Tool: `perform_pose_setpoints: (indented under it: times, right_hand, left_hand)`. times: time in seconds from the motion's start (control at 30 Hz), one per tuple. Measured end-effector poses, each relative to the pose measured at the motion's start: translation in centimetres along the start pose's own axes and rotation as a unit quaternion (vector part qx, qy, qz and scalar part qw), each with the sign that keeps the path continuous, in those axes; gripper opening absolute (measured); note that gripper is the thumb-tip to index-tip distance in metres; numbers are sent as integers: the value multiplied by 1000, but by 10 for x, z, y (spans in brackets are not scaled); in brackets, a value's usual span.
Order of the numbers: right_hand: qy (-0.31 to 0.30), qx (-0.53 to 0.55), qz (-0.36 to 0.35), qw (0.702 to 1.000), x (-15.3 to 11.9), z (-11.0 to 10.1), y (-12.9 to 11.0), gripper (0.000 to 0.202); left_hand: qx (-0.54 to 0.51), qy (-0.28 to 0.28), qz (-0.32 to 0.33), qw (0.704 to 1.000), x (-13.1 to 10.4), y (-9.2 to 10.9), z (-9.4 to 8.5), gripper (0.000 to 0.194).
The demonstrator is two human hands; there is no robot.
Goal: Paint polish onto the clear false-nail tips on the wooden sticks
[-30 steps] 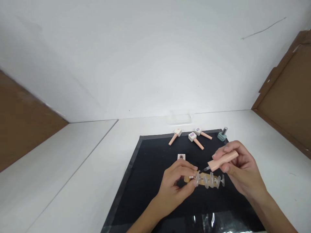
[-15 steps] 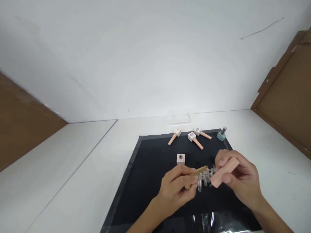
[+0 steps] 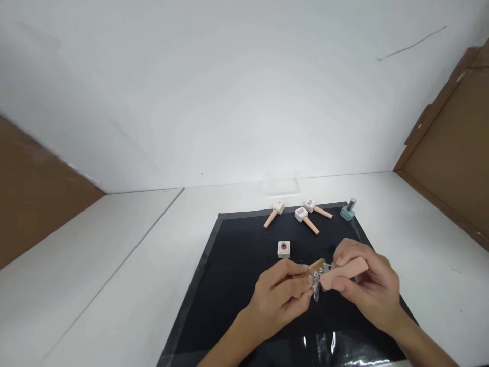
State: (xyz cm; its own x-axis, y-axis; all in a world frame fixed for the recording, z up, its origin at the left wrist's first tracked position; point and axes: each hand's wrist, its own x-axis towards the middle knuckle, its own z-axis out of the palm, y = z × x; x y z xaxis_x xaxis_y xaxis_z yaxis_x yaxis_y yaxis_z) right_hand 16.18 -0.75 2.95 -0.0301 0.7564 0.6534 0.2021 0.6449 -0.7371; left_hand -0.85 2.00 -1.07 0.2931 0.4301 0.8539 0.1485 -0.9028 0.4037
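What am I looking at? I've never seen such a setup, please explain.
There's no machine, only a person working bare-handed, seen from a camera worn on their head, looking forward and down. The left hand holds a tan strip carrying clear, nail-shaped tips; the right hand holds a pink cylindrical cap close to them. On a black rectangular mat or its edge are three white boxy bottles with pink caps, an open white square bottle and a teal bottle with a grey cap.
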Motion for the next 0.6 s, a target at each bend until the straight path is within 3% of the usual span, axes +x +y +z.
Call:
perform_pose_setpoints:
  times: [0.23,0.43,0.6]
  right_hand:
    - [40,16,12,999,0,-2,2,16]
    - [-30,48,11,998,1,1,-1,19]
    - [-24,-14,-30,999,4,2,-4,12]
  left_hand:
    - [14,-15,2,1000,-4,0,-1,9]
    - [27,-44,7,999,-9,-2,-3,7]
    - [38,-62,7,997,-12,-3,-5,8]
